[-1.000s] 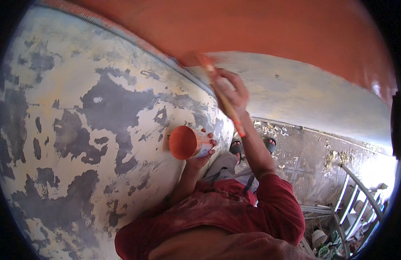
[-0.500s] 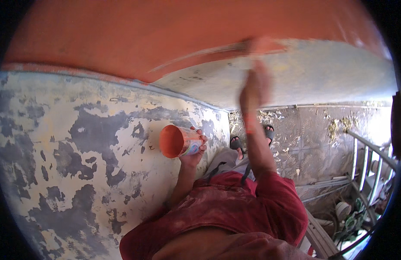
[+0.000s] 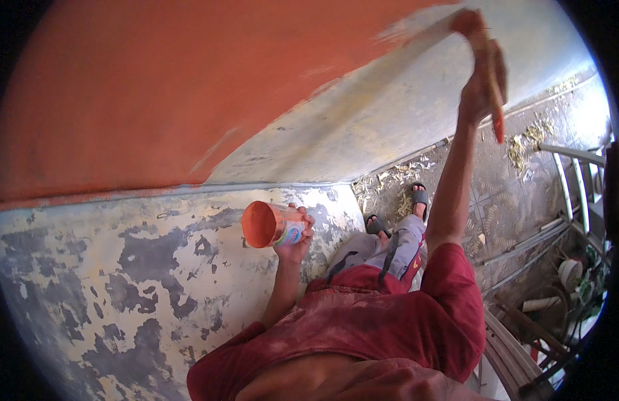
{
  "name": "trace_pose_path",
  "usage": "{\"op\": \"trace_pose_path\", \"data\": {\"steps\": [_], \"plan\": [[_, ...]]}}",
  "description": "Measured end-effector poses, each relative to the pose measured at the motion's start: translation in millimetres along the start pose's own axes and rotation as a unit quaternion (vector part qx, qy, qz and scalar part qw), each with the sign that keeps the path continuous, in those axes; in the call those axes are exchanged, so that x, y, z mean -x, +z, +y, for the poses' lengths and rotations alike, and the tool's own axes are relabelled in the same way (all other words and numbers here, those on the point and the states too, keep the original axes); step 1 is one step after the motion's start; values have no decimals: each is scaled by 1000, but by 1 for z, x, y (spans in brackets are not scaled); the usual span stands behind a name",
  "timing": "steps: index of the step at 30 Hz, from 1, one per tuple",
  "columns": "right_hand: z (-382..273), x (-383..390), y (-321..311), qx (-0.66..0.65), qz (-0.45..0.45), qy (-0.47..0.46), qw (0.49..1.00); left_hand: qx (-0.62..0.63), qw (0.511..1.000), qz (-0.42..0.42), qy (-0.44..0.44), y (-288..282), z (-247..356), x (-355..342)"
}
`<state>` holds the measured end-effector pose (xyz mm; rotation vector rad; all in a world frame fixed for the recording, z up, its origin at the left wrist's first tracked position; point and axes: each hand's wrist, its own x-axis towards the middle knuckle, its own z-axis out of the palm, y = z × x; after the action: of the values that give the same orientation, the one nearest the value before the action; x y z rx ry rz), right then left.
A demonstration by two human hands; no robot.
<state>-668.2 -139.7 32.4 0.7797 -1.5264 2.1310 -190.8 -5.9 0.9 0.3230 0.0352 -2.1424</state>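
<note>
My left hand [image 3: 296,244] grips a plastic cup [image 3: 261,224] coated orange inside, its mouth facing left. My right hand [image 3: 482,83] is raised at upper right, shut on a paintbrush [image 3: 498,123] with an orange-smeared handle. The brush's head [image 3: 470,23] is at the wall where orange paint [image 3: 142,87] meets a pale, bare band [image 3: 323,140]. To my left is a second wall [image 3: 135,287] of mottled cream and grey, meeting the painted one along a straight seam.
My sandalled feet stand on a dusty tiled floor [image 3: 496,174] scattered with flakes. At right are a metal ladder [image 3: 556,177], pipes [image 3: 523,247], a wooden plank [image 3: 500,341] and jumbled items, including a white container [image 3: 568,274].
My right hand has swept right and upward with the brush. The view has turned, so the wall seam now lies more level. My left hand still holds the cup.
</note>
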Motion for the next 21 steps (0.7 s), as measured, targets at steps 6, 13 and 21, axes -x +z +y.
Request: {"op": "trace_pose_path", "data": {"steps": [6, 13, 21], "plan": [[-35, 21, 22, 220, -86, -62, 970, -12, 999, -10, -33, 14, -13, -28], [-100, 91, 20, -280, -323, -130, 895, -29, 995, -58, -81, 18, -20, -51], [76, -125, -30, -129, -97, -65, 985, -26, 991, -5, -132, 10, -51, -79]]}}
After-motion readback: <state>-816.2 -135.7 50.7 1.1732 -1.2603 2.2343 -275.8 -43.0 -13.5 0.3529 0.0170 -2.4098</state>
